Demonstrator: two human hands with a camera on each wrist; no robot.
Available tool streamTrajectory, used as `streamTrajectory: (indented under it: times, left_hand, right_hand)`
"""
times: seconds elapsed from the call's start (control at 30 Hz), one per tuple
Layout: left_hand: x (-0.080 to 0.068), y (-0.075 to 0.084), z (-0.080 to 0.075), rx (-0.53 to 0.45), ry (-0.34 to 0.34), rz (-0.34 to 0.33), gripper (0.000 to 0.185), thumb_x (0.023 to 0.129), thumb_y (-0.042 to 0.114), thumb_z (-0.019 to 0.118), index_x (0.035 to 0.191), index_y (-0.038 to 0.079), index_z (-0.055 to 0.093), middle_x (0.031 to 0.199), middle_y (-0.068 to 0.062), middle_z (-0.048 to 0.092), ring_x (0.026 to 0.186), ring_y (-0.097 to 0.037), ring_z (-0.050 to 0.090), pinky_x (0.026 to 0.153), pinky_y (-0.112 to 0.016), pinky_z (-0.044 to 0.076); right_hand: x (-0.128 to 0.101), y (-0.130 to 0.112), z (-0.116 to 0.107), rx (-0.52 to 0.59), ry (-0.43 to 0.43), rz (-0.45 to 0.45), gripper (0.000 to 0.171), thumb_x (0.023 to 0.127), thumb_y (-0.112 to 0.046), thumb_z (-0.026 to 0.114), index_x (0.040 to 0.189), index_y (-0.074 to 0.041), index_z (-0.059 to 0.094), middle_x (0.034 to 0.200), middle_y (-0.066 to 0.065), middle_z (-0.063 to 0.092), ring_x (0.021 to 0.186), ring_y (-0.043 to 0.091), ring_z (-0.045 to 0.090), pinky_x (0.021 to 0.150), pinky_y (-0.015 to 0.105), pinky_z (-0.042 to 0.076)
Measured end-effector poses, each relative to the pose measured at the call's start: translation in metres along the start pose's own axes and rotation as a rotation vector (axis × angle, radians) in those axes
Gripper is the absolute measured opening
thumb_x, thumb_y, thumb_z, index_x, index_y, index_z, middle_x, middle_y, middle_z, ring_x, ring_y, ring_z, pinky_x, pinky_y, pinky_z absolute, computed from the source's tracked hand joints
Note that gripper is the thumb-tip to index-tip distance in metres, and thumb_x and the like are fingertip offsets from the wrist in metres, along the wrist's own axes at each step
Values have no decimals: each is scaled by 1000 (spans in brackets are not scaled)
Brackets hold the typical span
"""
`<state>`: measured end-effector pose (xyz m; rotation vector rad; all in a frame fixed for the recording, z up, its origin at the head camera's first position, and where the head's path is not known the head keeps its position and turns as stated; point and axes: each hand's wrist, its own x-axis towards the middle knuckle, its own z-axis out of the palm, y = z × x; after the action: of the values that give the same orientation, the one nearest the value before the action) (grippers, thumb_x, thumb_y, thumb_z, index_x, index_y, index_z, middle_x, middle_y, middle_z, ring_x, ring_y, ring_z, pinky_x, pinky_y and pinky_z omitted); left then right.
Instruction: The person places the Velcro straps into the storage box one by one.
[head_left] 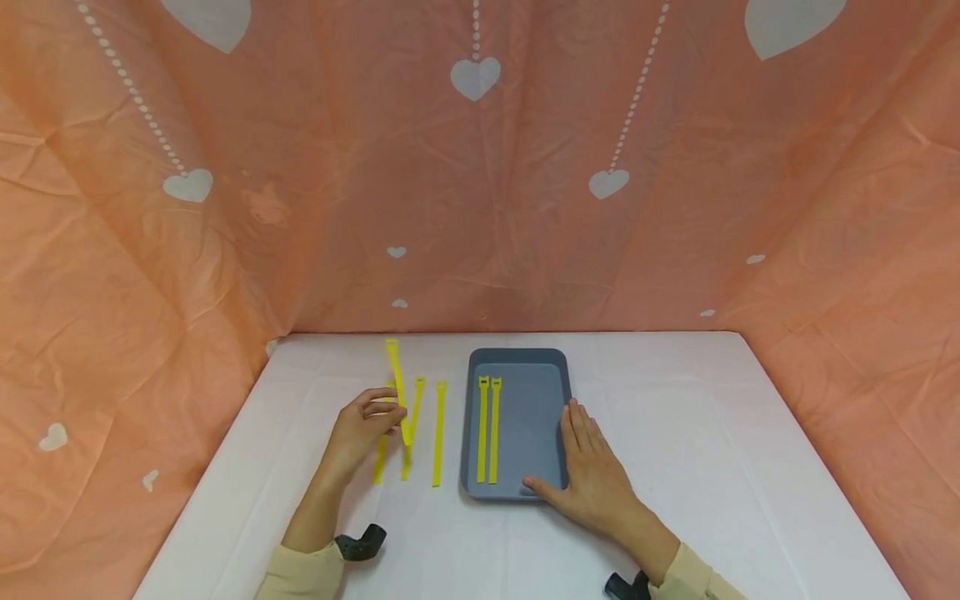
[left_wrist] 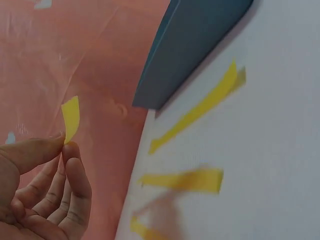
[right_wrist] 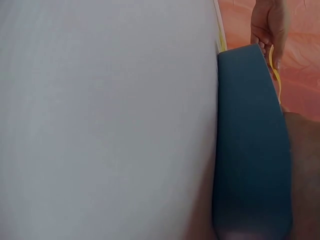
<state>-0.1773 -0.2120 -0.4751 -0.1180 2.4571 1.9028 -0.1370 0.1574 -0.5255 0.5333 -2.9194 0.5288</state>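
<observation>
Contact at the left hand is a pinch: thumb and forefinger hold a long yellow fabric fastening strap near its lower end, lifted off the white cloth-covered table. The strap's long axis runs away from the person, its looped head tilted up and slightly left, and it lies to the left of the shallow grey-blue rectangular plastic tray. The left hand is the nearer hand to it. The right hand rests flat on the tray's right rim, fingers straight and thumb along the near edge, gripping nothing. Two yellow straps lie side by side inside the tray along its left wall, parallel to its long side. Three loose yellow straps lie on the table between the left hand and the tray, also pointing away from the person. The left wrist view shows the strap tip standing clear between the fingertips, which the head view leaves small; the head view alone shows the tray's contents. The right wrist view shows mainly the tray's outer wall and table.
</observation>
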Motion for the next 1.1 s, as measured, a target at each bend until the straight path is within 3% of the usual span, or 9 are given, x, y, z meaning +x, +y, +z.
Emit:
streamTrajectory:
  times: [0.2, 0.4, 0.67, 1.1]
  left_hand:
    - [1, 8, 20, -18, -45, 21, 43, 99, 7, 78, 138, -3, 63, 117, -19, 74, 95, -21, 76, 84, -39, 64]
    - [2, 12, 36, -1, -76, 38, 40, 99, 6, 78, 135, -4, 64, 113, -18, 75, 92, -29, 77, 83, -45, 64]
    - [3, 18, 57, -28, -129, 55, 39, 97, 3, 78, 134, -3, 66, 111, -19, 75, 87, -24, 76, 83, -46, 64]
    - [5, 22, 85, -9, -235, 75, 39, 100, 10, 78, 134, -3, 65, 110, -16, 75, 92, -26, 76, 84, -50, 63]
  right_hand:
    - [-1, 1, 0, 17, -8, 8, 124, 92, -78, 64, 164, 13, 20, 175, 28, 14, 163, 43, 16, 131, 53, 20]
    - [0, 1, 1, 31, -18, 13, 125, 92, -79, 63, 165, 12, 18, 176, 28, 11, 163, 43, 15, 131, 53, 20]
    - [0, 0, 0, 32, -26, 19, 124, 92, -78, 63, 165, 12, 18, 176, 28, 12, 163, 43, 15, 131, 53, 21]
    - [1, 1, 1, 41, -28, 26, 124, 92, -78, 63, 165, 12, 18, 176, 28, 11, 164, 42, 14, 131, 54, 21]
